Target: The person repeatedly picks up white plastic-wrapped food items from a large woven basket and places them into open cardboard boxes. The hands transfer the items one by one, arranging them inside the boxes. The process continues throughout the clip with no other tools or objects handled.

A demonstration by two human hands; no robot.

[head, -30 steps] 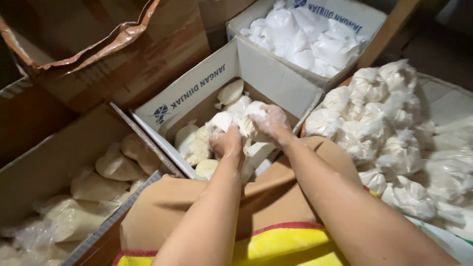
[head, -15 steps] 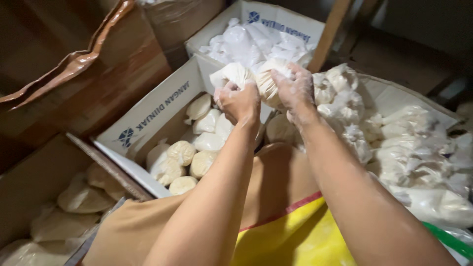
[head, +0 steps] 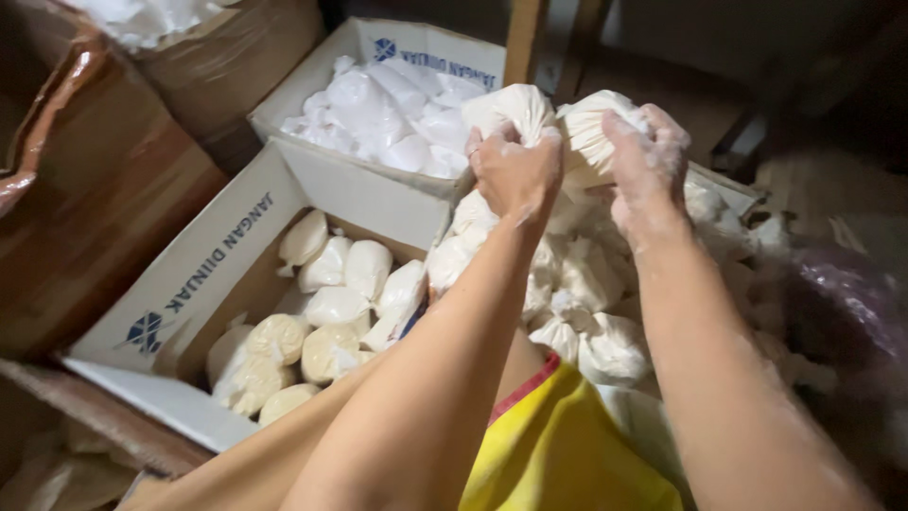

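My left hand (head: 515, 170) grips a white cloth-wrapped pouch (head: 509, 106) by its gathered top. My right hand (head: 645, 163), dusted with white powder, grips a second white pouch (head: 591, 123) right beside it. Both hands are raised over a heap of similar tied white pouches (head: 582, 284) to the right of centre. Below left, an open white cardboard box (head: 203, 274) holds several round pale pouches (head: 326, 317).
A second open white box (head: 416, 52) at the back is full of clear-wrapped white pouches (head: 388, 114). A brown carton (head: 104, 199) stands at the left. Yellow cloth (head: 558, 445) lies under my arms. A wooden post (head: 525, 38) rises behind the boxes.
Both hands have lifted the pouches up and away from the near box, moving right and farther back, over the heap of pouches.
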